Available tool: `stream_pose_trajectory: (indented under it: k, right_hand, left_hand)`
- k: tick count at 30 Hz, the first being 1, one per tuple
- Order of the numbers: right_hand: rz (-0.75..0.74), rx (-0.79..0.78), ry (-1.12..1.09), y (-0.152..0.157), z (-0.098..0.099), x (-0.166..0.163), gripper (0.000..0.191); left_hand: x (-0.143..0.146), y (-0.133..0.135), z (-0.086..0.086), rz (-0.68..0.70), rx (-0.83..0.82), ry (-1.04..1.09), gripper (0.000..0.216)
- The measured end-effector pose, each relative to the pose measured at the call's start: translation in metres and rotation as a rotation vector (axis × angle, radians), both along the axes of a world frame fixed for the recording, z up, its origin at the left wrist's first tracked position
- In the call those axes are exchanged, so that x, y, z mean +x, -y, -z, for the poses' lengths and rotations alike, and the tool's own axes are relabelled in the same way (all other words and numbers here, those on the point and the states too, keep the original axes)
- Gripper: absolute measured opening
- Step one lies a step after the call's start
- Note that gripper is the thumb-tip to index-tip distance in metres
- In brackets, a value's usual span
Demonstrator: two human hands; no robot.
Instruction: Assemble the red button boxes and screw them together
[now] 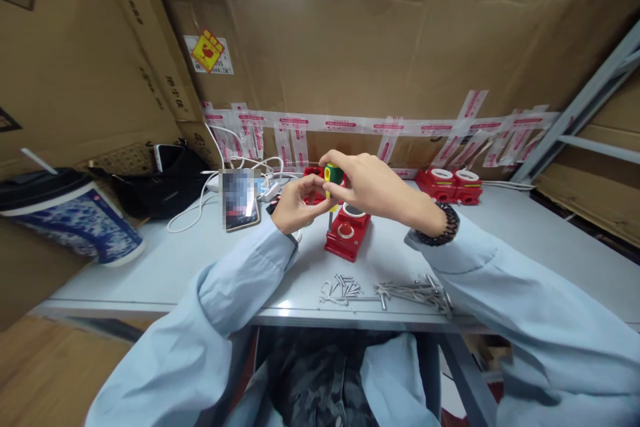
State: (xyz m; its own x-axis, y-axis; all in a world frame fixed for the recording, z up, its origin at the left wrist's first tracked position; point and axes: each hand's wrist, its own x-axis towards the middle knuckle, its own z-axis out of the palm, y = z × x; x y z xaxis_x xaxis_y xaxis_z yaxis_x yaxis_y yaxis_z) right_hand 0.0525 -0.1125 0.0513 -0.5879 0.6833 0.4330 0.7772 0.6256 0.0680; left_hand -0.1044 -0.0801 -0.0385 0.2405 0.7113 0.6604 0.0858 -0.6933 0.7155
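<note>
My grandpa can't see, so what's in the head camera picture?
A right hand holds a green and yellow screwdriver, tip down at a red device on a table, the left hand close beside it. Loose screws lie near the front edge; a phone and a blue cup are on the left.

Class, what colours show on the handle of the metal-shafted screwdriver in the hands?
Green and yellow; the screwdriver handle shows best in the head view.

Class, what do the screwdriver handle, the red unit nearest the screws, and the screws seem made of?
Screwdriver handle: probably plastic, moulded-looking in green and yellow. Red unit: painted metal or hard plastic; the glossy red surface leaves it open. Screws: likely metal, from their silvery shine.
</note>
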Motion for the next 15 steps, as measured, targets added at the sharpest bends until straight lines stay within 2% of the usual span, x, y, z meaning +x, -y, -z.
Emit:
stream_pose_trajectory:
  k: [3,6,8,10,13,15]
  right_hand:
    - [0.083,0.027,0.018,0.001,-0.002,0.000,0.029]
    - [0.196,0.092,0.020,0.001,0.000,-0.008,0.035]
    - [0.217,0.103,0.019,0.001,0.001,-0.010,0.038]
    - [0.144,0.056,0.011,0.001,0.001,-0.007,0.036]
    - [-0.043,-0.074,0.016,0.002,-0.003,0.000,0.026]
    - [-0.051,-0.094,0.050,0.002,-0.004,0.002,0.025]
  left_hand:
    - [0.002,0.002,0.002,-0.001,0.016,-0.062,0.019]
    - [0.004,0.001,0.004,-0.040,0.046,-0.042,0.024]
    - [0.003,-0.001,0.004,-0.037,0.036,-0.016,0.026]
    - [0.002,-0.001,0.003,-0.026,0.020,-0.015,0.026]
    - [0.001,0.001,0.001,0.016,-0.016,-0.060,0.026]
    - [0.002,0.001,0.002,0.030,-0.020,-0.120,0.024]
